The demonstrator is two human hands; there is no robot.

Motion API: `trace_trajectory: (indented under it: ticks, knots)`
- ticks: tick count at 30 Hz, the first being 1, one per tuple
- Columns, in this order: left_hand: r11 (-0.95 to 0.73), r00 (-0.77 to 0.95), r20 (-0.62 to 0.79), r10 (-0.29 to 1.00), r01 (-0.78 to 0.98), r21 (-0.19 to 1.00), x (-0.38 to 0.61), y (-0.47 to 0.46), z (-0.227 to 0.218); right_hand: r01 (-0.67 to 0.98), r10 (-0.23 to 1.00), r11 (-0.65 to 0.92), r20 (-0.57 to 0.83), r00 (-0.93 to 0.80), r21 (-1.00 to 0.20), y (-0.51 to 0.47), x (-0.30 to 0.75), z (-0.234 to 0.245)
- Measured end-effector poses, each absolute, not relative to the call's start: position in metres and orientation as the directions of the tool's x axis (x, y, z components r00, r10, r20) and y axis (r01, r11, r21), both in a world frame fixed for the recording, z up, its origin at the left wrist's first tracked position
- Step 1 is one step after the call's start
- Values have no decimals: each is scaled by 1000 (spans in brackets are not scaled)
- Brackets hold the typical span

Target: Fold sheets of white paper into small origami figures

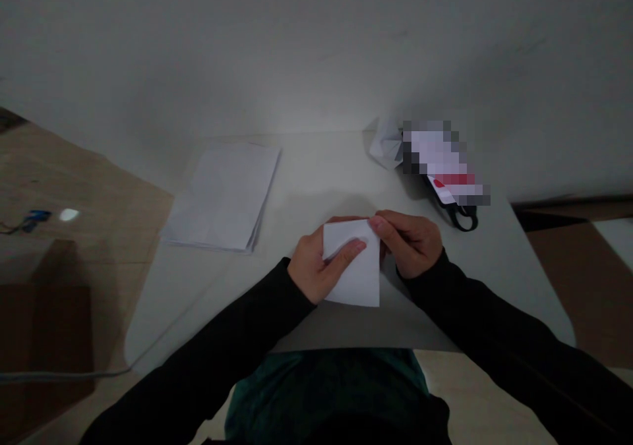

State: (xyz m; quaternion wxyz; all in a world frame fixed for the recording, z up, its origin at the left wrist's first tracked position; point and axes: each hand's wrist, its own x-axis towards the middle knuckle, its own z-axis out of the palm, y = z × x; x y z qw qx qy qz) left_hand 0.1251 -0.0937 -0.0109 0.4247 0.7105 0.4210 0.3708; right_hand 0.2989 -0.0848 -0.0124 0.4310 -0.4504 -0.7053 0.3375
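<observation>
Gripping a folded white paper (357, 275) together, left hand (316, 267) and right hand (413, 242) pinch its top edge above the desk (316, 181); a paper stack (222, 194) lies nearby.

A: What do the hands have?
B: A folded paper (359, 283). The left hand (311, 268) grips its left edge with one finger laid across its face, and the right hand (413, 242) pinches its upper right corner.
A: And around the folded paper?
B: A white table (316, 175) is under it. A stack of sheets (222, 194) lies well apart to its upper left. Scissors (463, 219) with black handles lie near its upper right, and a crumpled white scrap (387, 144) lies beyond them.
</observation>
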Motion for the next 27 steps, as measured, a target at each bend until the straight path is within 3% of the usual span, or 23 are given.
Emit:
trace_trajectory:
  ticks: [4, 6, 9, 12, 15, 20, 23, 27]
  knots:
    - [-438, 422, 255, 870, 423, 793, 118, -100, -3, 383, 882, 464, 378, -281, -799, -84, 300, -11]
    - [-462, 360, 313, 879, 480, 745, 114, -104, 2, 367, 873, 466, 351, -339, -805, -83, 298, -10]
    - [-366, 84, 388, 918, 554, 747, 111, -108, 7, 320, 913, 303, 177, -366, -898, -84, 293, -12]
    - [-232, -206, 378, 903, 508, 830, 109, -112, 11, 218, 941, 98, 19, -339, -971, -85, 289, -16]
    - [-167, -311, 331, 891, 453, 875, 106, -117, 11, 74, 957, -3, -25, -290, -997, -84, 288, -21]
    - [-246, -96, 328, 940, 476, 844, 91, -127, 3, 22, 989, 7, 3, -147, -1000, -78, 294, -24]
    - [-377, 120, 368, 922, 496, 782, 78, -128, 0, 69, 980, 20, 6, -200, -997, -74, 298, -27]
    - [-470, 368, 314, 875, 495, 730, 63, -126, 1, 150, 947, 94, 42, -318, -984, -71, 300, -31]
